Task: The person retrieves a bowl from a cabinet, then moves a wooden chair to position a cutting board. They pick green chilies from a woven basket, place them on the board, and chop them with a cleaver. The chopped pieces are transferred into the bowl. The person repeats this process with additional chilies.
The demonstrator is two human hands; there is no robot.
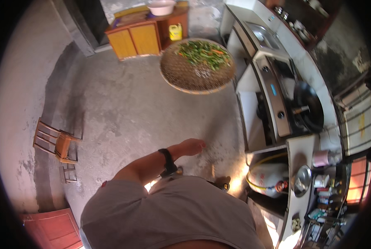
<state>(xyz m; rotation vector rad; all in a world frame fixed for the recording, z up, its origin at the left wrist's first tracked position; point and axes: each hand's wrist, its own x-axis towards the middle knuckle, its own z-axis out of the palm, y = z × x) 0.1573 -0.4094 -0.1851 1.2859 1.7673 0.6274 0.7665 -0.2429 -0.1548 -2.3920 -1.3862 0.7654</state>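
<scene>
My left hand point(193, 147) hangs in front of my body above the concrete floor, a dark band around its wrist. The fingers look curled in, and nothing shows in them. My right hand is out of view; only part of that arm appears at the lower right. Ahead is a large round woven bamboo tray point(185, 74), well apart from my left hand. Chopped green leaves point(204, 53) with some orange strips point(217, 51) lie on its far half. Small white pieces point(202, 72) are spread near its middle.
Along the right runs a counter with a sink point(261, 35), a gas stove point(274, 90), a wok point(310, 107) and a metal bowl point(302, 182). A gas cylinder point(266, 179) stands beneath. A wooden chair point(59, 141) is at left, a low cabinet point(145, 39) at the back.
</scene>
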